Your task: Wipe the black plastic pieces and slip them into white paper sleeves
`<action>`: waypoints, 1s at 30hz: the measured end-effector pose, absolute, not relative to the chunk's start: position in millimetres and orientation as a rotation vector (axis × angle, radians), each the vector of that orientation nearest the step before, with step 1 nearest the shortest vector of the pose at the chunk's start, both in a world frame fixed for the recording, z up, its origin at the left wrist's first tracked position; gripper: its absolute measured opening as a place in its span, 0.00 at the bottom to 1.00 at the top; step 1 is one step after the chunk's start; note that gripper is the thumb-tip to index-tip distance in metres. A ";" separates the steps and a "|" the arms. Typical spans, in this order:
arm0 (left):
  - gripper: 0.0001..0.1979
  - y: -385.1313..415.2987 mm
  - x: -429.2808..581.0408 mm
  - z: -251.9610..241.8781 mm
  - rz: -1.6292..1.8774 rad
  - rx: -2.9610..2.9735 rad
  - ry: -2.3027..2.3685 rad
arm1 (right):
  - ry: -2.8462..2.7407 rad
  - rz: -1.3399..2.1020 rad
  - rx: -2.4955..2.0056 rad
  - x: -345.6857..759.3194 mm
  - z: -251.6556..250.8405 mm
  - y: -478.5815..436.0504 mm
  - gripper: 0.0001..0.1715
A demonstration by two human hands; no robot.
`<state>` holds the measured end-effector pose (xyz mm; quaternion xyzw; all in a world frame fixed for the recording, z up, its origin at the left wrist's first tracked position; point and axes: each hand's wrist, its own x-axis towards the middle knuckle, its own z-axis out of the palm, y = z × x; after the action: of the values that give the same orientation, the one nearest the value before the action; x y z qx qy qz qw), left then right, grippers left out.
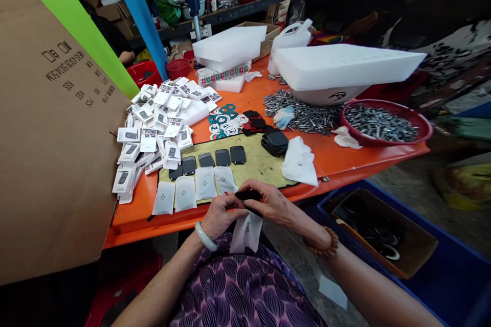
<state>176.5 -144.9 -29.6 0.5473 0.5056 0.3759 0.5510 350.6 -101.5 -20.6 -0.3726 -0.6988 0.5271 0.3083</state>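
Observation:
Just off the front edge of the orange table, my right hand (273, 205) grips a flat black piece (249, 195). My left hand (222, 214) pinches at a white translucent pouch (246, 235), which hangs below the black piece over my lap. How far the black piece is inside the pouch is hidden by my fingers. Beyond my hands, several filled white pouches (185, 194) lie in a row on a yellow mat (261, 163). Behind them sits a row of flat black pieces (222, 158), and a stack of them (274, 142) stands to the right beside loose pouches (300, 161).
A heap of small white boxes (161, 117) covers the table's left, beside a tall cardboard carton (49, 138). Ring-shaped pieces (230, 123) lie mid-table. Metal screws fill a red basket (387, 121) at right. A blue bin (452, 265) stands on the floor.

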 end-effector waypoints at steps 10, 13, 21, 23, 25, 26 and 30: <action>0.19 -147.2 175.0 -32.4 1.229 0.678 1.266 | -1.395 1.460 -1.140 359.1 -44.9 -134.5 0.13; 0.20 -144.4 176.6 -28.2 1.266 0.641 1.252 | -1.356 1.499 -1.111 353.1 -43.7 -140.6 0.12; 0.22 -141.1 179.4 -23.8 1.304 0.596 1.252 | -1.364 1.433 -1.059 343.0 -42.8 -140.5 0.13; 0.24 -139.7 179.1 -23.1 1.293 0.565 1.246 | -1.355 1.429 -1.046 344.6 -42.6 -138.7 0.14; 0.26 -137.7 178.5 -21.9 1.268 0.540 1.244 | -1.299 1.436 -1.039 346.9 -41.3 -136.1 0.15; 0.27 -136.5 178.2 -21.1 1.255 0.534 1.247 | -1.265 1.436 -1.036 348.3 -40.3 -134.8 0.16; 0.28 -132.5 177.7 -17.6 1.247 0.534 1.260 | -1.165 1.377 -1.043 351.7 -35.6 -133.9 0.14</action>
<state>177.7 -132.5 -17.6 0.2306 0.5438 0.5383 0.6011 351.7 -133.9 -35.6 -0.4323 -0.4827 0.5704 0.5048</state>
